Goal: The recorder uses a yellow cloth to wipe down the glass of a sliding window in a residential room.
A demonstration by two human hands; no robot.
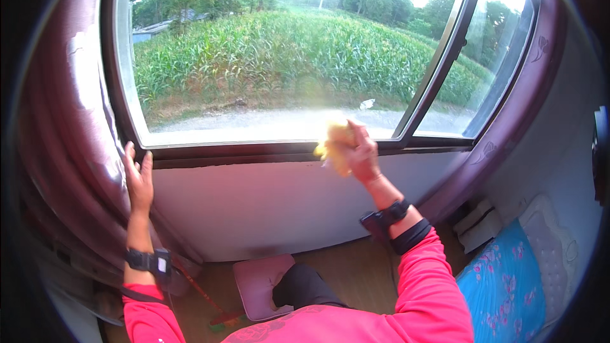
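Note:
My right hand (364, 152) grips a yellow cloth (339, 145), blurred by motion, at the lower edge of the window. The cloth overlaps the dark window frame (228, 152) and the bottom of the large glass pane (267, 71); whether it presses on the glass I cannot tell. At the lower left corner of the frame, my left hand (139, 181) is raised with its fingers apart and nothing in it. Its fingertips are at the frame, beside the purple curtain (62, 119).
Below is a pink padded stool (255, 286) by my leg. A broom (200, 290) lies to the left. A bed with a blue floral cover (505, 286) and a tufted headboard (548, 257) stands at the right. A second curtain (481, 157) hangs at the window's right side.

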